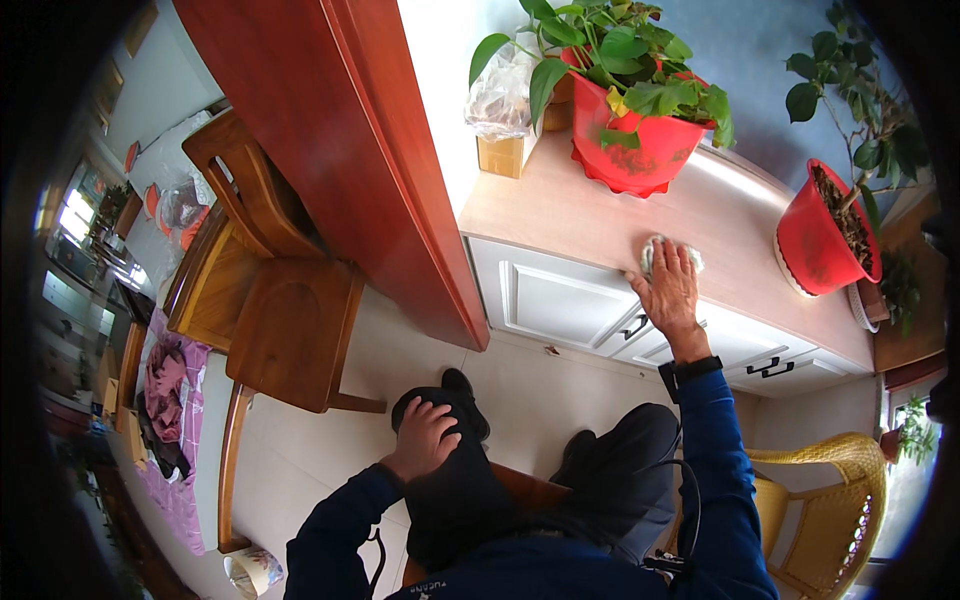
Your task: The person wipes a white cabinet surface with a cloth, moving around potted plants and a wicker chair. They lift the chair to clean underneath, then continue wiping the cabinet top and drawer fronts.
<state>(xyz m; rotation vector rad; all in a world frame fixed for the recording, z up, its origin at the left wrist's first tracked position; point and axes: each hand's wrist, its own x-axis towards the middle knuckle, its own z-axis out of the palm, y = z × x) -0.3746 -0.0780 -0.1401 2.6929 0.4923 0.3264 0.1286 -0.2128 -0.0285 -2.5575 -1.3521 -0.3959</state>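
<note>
My right hand point(670, 292) reaches forward onto the pale wood top point(560, 212) of a white cabinet. Under its fingers is a whitish, bunched cloth point(648, 258), pressed against the surface near the front edge; most of it is hidden by the hand. A red flower pot point(640, 142) with a leafy green plant stands beyond the cloth. To the right of the hand is a second red pot point(822, 232) holding a thin-stemmed plant. My left hand point(427, 437) lies on my left knee with its fingers spread and nothing in it.
White cabinet doors point(562, 300) with black handles face me below the top. A cardboard box point(505, 155) topped with clear plastic sits at the wall. A red-brown door frame point(400, 170) and wooden chair point(290, 320) stand left; a yellow wicker chair point(830, 510) is at right.
</note>
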